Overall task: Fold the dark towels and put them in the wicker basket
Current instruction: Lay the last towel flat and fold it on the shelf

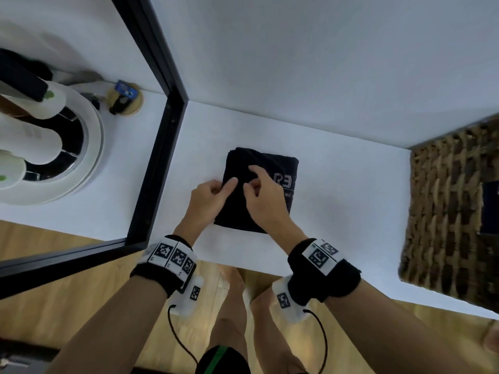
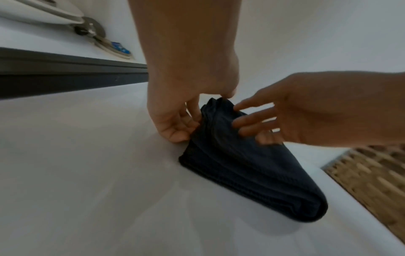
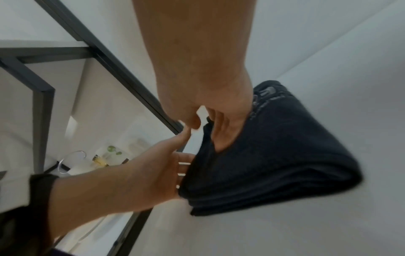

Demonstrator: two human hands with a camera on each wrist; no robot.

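Note:
A folded dark towel (image 1: 280, 167) with pale lettering lies in the middle of the white shelf (image 1: 337, 184). My left hand (image 1: 220, 188) is at its left edge, fingers slipped under the layers and thumb on top; the left wrist view shows those fingers (image 2: 175, 128) curled at the towel (image 2: 241, 173). My right hand (image 1: 252, 182) rests on top, its spread fingers (image 2: 249, 121) touching the cloth. In the right wrist view its fingers (image 3: 223, 135) press into the towel (image 3: 285, 155). The wicker basket (image 1: 445, 211) stands at the right, with another dark towel (image 1: 490, 206) inside.
A black metal frame (image 1: 154, 171) divides the shelf just left of the towel. Beyond it sit a round white tray (image 1: 91, 157) with white bottles and a small wooden coaster (image 1: 125, 99) with bits on it. Wooden floor and my legs show below the shelf edge.

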